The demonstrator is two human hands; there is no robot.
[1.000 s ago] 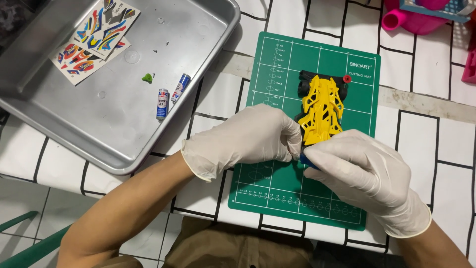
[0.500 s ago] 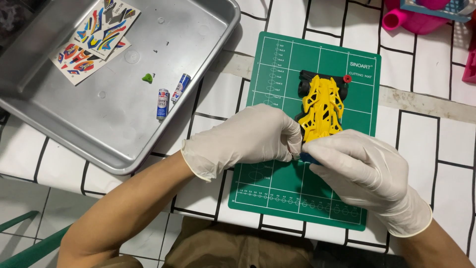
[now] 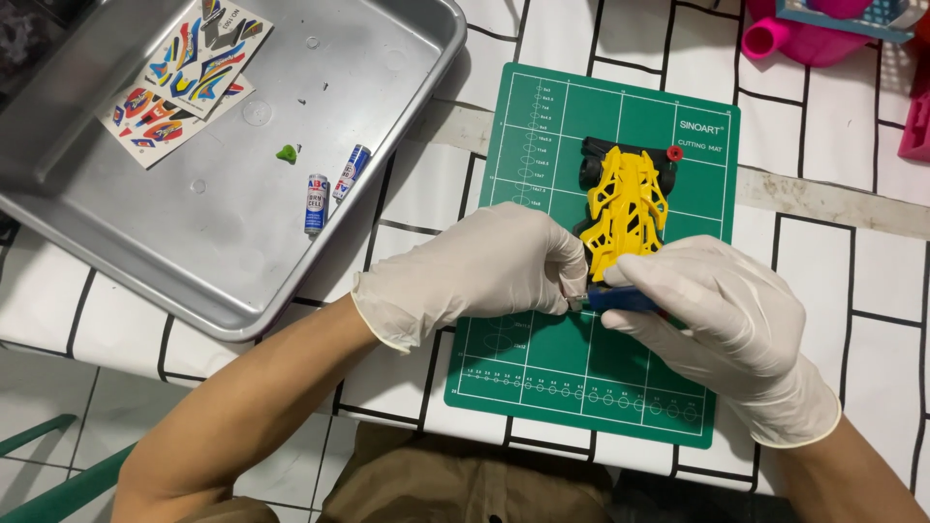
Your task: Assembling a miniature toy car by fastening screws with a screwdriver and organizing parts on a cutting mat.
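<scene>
A yellow toy car body [image 3: 625, 208] with black wheels lies on a green cutting mat [image 3: 542, 368]. My left hand [image 3: 475, 271], in a white glove, pinches the car's near end with closed fingers. From the right, my gloved right hand [image 3: 717, 310] grips a small blue part [image 3: 620, 297] at the same end of the car. The two hands nearly touch there. What lies under the fingertips is hidden.
A metal tray [image 3: 223, 291] at the left holds two sticker sheets [image 3: 184, 73], two small batteries [image 3: 329, 189] and a green bit [image 3: 286, 153]. Pink plastic objects [image 3: 804, 34] stand at the far right. The tabletop has a white cloth with black lines.
My hands have barely shifted; the right hand's fingers closed slightly around the blue part at the car's near end.
</scene>
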